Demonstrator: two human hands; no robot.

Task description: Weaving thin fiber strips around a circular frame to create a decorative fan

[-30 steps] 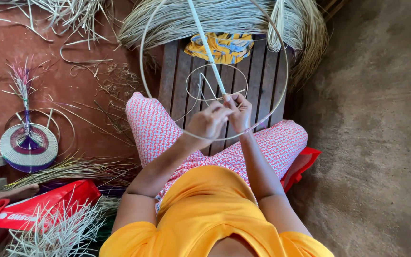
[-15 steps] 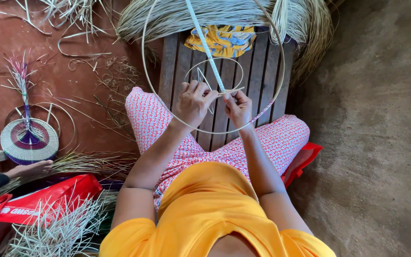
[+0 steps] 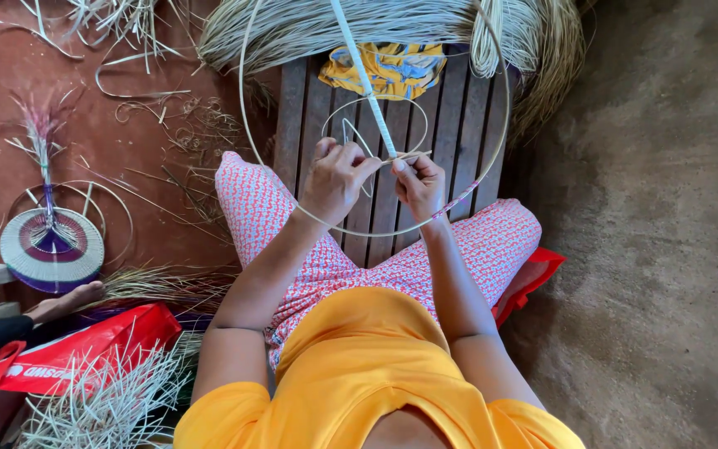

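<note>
both hands, left hand and right hand, pinch the pale strip at the small cane ring (barely any weaving done, big hoop bare)

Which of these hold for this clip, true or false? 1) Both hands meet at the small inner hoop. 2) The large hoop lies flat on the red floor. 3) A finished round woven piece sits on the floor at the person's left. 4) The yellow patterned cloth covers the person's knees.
1) True: the left hand and right hand pinch a strip at the small inner hoop.
2) False: the large hoop is held up over the wooden slatted bench.
3) True: the round woven piece lies there.
4) False: the yellow patterned cloth lies on the bench beyond the hands.
</note>
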